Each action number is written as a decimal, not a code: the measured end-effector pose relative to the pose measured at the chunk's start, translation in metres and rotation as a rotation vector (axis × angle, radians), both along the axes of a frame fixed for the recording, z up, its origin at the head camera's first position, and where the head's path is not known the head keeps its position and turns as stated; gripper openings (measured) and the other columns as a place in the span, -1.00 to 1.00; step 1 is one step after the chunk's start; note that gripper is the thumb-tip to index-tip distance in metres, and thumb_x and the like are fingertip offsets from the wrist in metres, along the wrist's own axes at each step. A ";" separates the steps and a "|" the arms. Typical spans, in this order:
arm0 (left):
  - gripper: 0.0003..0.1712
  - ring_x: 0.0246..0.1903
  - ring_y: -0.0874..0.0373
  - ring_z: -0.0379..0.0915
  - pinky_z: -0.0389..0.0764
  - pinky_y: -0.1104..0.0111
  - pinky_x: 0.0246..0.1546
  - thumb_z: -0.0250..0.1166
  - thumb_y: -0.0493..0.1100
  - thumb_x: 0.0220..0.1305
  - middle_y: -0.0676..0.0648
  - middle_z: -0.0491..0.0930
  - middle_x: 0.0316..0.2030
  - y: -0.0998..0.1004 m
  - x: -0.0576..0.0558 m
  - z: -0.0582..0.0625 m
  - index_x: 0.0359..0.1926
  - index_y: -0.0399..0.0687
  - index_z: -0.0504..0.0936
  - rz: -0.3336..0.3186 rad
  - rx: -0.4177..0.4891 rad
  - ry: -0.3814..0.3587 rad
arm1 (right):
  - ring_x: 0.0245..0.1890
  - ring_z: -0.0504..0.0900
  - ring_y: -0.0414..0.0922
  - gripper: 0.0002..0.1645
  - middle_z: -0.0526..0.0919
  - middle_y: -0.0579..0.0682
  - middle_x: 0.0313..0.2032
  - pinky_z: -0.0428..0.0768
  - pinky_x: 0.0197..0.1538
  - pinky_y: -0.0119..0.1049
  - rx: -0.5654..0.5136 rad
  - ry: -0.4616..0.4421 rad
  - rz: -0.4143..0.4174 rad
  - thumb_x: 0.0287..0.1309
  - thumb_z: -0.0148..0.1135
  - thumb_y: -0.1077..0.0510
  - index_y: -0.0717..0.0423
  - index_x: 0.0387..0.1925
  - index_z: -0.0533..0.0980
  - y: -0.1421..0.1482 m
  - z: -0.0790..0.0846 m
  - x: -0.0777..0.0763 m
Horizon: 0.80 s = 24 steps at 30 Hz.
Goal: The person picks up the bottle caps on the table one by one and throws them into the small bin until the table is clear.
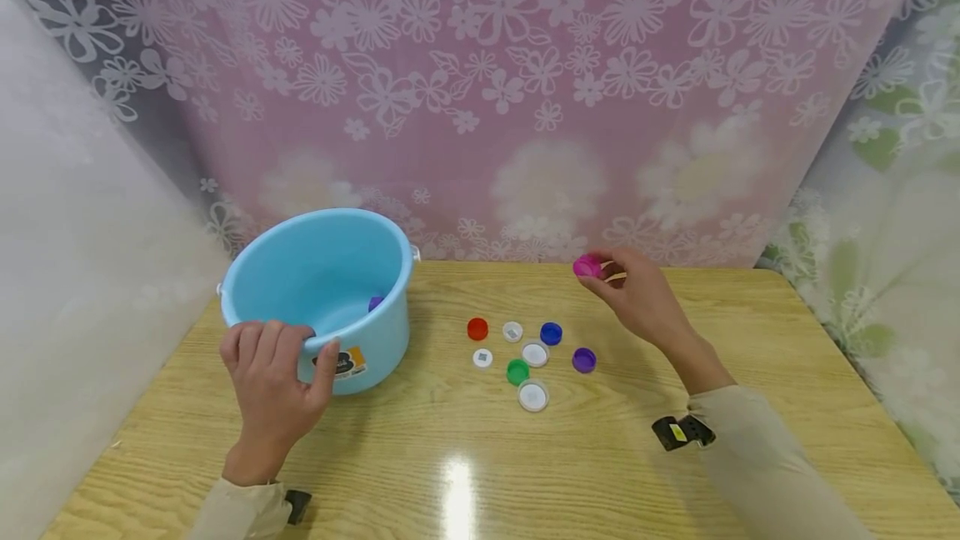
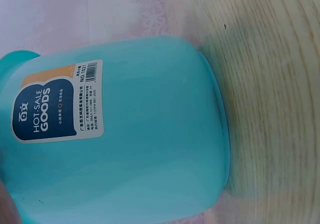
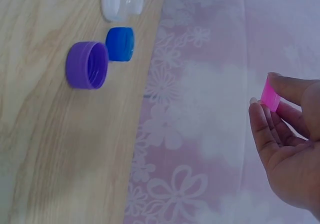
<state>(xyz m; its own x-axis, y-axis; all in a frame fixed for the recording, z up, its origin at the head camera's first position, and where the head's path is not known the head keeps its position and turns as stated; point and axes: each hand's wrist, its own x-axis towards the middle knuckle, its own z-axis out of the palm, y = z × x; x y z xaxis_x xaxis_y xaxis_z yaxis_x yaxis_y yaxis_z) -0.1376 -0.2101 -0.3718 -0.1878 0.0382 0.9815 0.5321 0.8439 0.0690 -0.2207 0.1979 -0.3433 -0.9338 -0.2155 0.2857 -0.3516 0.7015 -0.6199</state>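
Note:
My left hand (image 1: pixel 273 377) grips the near rim of a light blue bucket (image 1: pixel 390 340), fingers over the edge and thumb on the outer wall. The bucket leans toward me in the head view, and a purple cap (image 1: pixel 376 303) lies inside it. In the left wrist view the bucket's side with its printed label (image 2: pixel 57 101) fills the frame. Over the back of the table, my right hand (image 1: pixel 637 294) pinches a pink bottle cap (image 3: pixel 271 98) between thumb and fingers, raised above the wood. Nearest to that hand on the table are a purple cap (image 1: pixel 584 360) and a blue cap (image 1: pixel 551 333).
Mid-table also lie a red cap (image 1: pixel 477 328), a green cap (image 1: pixel 517 371) and several white or clear caps (image 1: pixel 533 396). A flowered pink curtain (image 1: pixel 480 107) hangs along the table's back edge. Bare wood (image 1: pixel 570 473) shows in front of the caps.

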 end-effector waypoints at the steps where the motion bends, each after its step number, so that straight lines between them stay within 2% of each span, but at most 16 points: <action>1: -0.45 -0.53 -0.18 0.16 0.08 -0.06 -0.21 0.09 0.16 0.30 -0.13 0.26 -0.65 0.000 0.000 0.000 -0.57 -0.24 0.41 0.000 -0.001 -0.001 | -0.17 0.56 0.02 -0.46 0.53 0.13 -0.09 0.58 -0.09 -0.06 -0.004 0.006 0.002 0.24 0.24 0.07 0.22 0.19 0.42 -0.002 0.002 0.000; 13: -0.44 -0.54 -0.18 0.16 0.08 -0.06 -0.22 0.08 0.16 0.30 -0.14 0.26 -0.65 0.000 0.000 0.001 -0.58 -0.24 0.41 0.001 -0.003 0.010 | -0.18 0.58 -0.01 -0.48 0.53 0.11 -0.13 0.59 -0.11 -0.12 -0.059 0.067 0.034 0.23 0.25 0.09 0.21 0.18 0.45 -0.023 0.012 -0.002; 24: -0.45 -0.53 -0.18 0.17 0.08 -0.06 -0.22 0.09 0.15 0.31 -0.15 0.26 -0.64 -0.001 0.001 0.000 -0.57 -0.25 0.41 0.001 -0.010 -0.002 | -0.16 0.56 -0.06 -0.49 0.53 0.10 -0.07 0.59 -0.11 -0.17 -0.099 0.118 0.072 0.21 0.27 0.13 0.21 0.16 0.48 -0.049 0.021 -0.002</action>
